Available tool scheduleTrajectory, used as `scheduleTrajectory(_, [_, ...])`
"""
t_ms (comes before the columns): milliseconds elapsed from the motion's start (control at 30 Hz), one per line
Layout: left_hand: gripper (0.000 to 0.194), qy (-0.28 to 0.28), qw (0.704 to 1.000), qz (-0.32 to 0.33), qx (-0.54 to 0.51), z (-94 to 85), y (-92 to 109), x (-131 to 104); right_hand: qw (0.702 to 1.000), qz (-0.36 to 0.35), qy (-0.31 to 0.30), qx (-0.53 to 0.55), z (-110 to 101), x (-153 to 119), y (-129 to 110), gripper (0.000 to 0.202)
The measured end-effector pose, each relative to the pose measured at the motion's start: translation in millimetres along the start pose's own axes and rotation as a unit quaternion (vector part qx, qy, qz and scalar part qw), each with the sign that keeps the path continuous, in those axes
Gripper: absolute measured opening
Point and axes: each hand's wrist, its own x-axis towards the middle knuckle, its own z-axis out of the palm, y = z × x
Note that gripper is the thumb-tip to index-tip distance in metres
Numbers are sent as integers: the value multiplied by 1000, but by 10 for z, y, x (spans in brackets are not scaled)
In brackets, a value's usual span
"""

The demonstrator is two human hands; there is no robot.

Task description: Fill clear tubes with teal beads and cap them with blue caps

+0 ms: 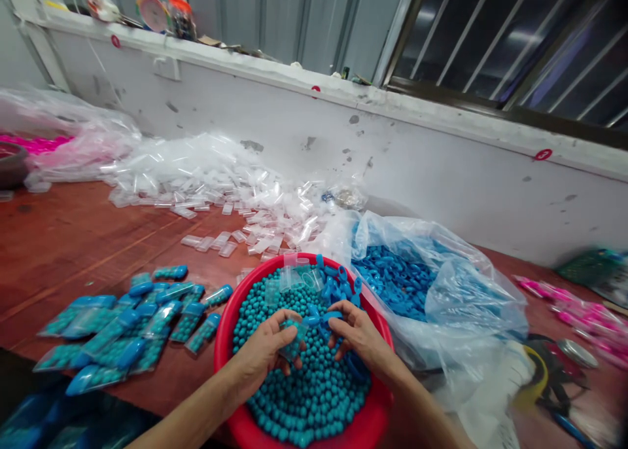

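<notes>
A red basin (226, 344) full of teal beads (304, 403) stands in front of me. Over the beads, my left hand (275, 341) is closed on a small clear container with teal beads (293, 339) inside. My right hand (356, 334) pinches a blue cap (333, 315) beside the container's upper end; whether the two touch is too blurred to tell. More blue caps (342, 285) and some clear empty containers (290, 277) lie on the beads at the basin's far side.
Filled blue-capped containers (147, 318) lie left on the red table (73, 239). Behind is a heap of clear containers (196, 167). A plastic bag (456, 285) of blue caps (392, 279) sits right of the basin, with pink pieces (579, 311) farther right.
</notes>
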Motion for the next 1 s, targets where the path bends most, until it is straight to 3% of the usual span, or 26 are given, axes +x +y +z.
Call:
scheduleTrajectory(167, [39, 9, 999, 1, 30, -2, -19, -3, 1000, -18, 11, -3, -26, -81, 84, 25])
scheduleTrajectory(367, [34, 29, 992, 52, 114, 1, -58, 8, 966, -128, 39, -223, -43, -218, 33, 7])
scheduleTrajectory(467, [30, 0, 986, 69, 149, 7, -87, 16, 962, -135, 28, -235, 14, -236, -60, 9])
scheduleTrajectory(600, [28, -20, 985, 73, 155, 32, -107, 9, 976, -127, -47, -167, 69, -204, -66, 19])
scheduleTrajectory(700, [32, -59, 987, 65, 133, 62, -96, -11, 984, -74, -135, -85, 71, -174, -4, 25])
scheduleTrajectory(767, [34, -73, 987, 61, 129, 77, -83, -26, 985, -43, -157, -63, 56, -165, 10, 24])
scheduleTrajectory(867, [36, -68, 989, 52, 120, 86, -66, -38, 987, -50, -128, -83, -6, -178, -57, 19])
scheduleTrajectory(1000, [37, -58, 991, 52, 106, 79, -66, -34, 963, -144, -22, -229, -89, -218, -179, 19])
